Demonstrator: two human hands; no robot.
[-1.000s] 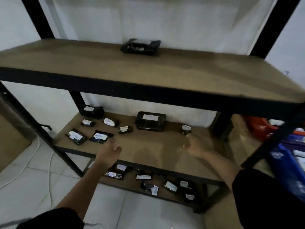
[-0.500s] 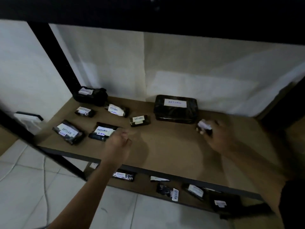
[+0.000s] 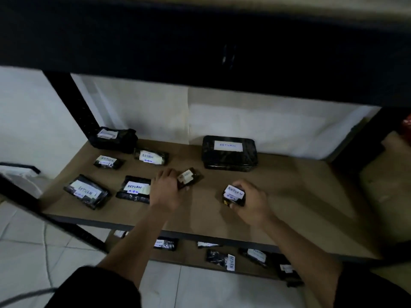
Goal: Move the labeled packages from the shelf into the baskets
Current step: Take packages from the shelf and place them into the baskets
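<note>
Black wrapped packages with white RETURN labels lie on the middle shelf (image 3: 289, 196). My left hand (image 3: 165, 191) grips a small labeled package (image 3: 189, 177), tilted just above the board. My right hand (image 3: 253, 202) holds another small package (image 3: 233, 194) with its label facing up. A large black box (image 3: 230, 155) stands at the back. To the left lie a flat package (image 3: 134, 190), a long package (image 3: 86, 192), two small ones (image 3: 107, 162) (image 3: 151, 156) and a bundle (image 3: 114, 138) in the back corner. No basket is in view.
The dark upper shelf (image 3: 200, 41) hangs low across the top of the view. A black upright post (image 3: 73, 101) stands at the left rear. Several more labeled packages lie on the lower shelf (image 3: 195, 254). White floor tiles (image 3: 26, 252) are at the left.
The view has dropped under the upper shelf. My left hand reached right and took hold of a small package. My right hand drew its package back toward me.
</note>
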